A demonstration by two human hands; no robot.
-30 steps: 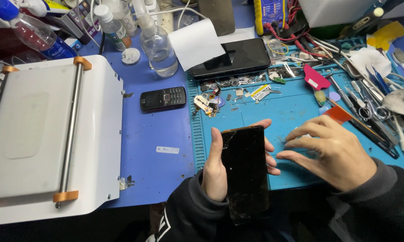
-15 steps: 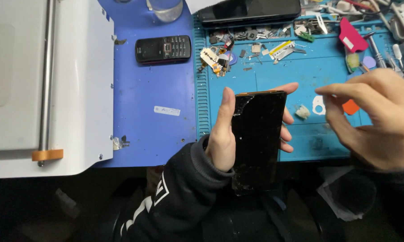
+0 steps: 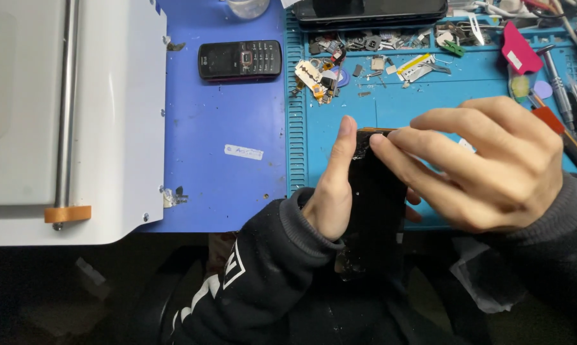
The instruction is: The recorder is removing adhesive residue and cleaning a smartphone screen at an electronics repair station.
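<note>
My left hand point(image 3: 332, 191) grips a black smartphone point(image 3: 376, 211) with a cracked, chipped glass face, holding it upright over the near edge of the blue work mat point(image 3: 429, 96). The thumb runs up the phone's left edge. My right hand point(image 3: 480, 163) reaches across from the right, its fingertips touching the phone's top edge and covering its upper right part. Both sleeves are dark.
A white machine with a metal bar point(image 3: 64, 115) fills the left. A small black keypad phone point(image 3: 240, 59) lies on the blue table. Loose small parts point(image 3: 339, 67), a pink pick point(image 3: 518, 48), screwdrivers point(image 3: 557, 89) and a dark device point(image 3: 371, 11) crowd the mat's far side.
My right hand moved left from beside the phone onto its top edge. The view shifted closer and lower; the left hand kept holding the phone.
</note>
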